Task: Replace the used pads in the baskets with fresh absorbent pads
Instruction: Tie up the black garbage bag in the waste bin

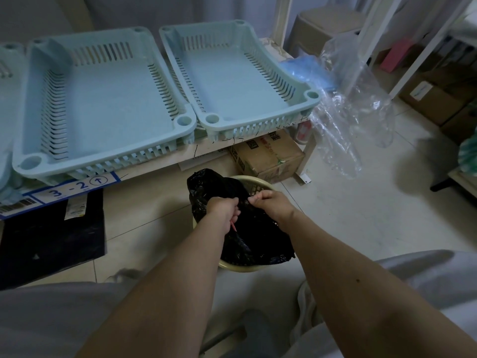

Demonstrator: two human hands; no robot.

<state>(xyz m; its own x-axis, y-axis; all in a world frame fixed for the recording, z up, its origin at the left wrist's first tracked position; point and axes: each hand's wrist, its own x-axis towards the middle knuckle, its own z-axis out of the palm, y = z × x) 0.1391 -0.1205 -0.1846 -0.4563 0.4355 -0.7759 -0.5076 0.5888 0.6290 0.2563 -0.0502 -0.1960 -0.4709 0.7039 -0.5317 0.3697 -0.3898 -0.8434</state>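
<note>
Two light blue slotted baskets stand side by side on a low white shelf: the left basket (pixel 103 99) and the right basket (pixel 240 73). Both show bare bottoms with no pad inside. Below them on the floor sits a cream waste bin (pixel 260 183) lined with a black plastic bag (pixel 206 187). My left hand (pixel 223 209) and my right hand (pixel 268 202) both grip the black bag's edge over the bin, fingers curled into the plastic. A folded blue stack, perhaps pads (pixel 309 71), lies behind a clear plastic bag (pixel 353 112) to the right of the baskets.
A third blue basket (pixel 5 73) shows at the far left edge. A cardboard box (pixel 268 156) sits under the shelf. A dark flat sheet (pixel 51 236) lies on the tiled floor at left. White rack legs, a stool and more boxes crowd the right side.
</note>
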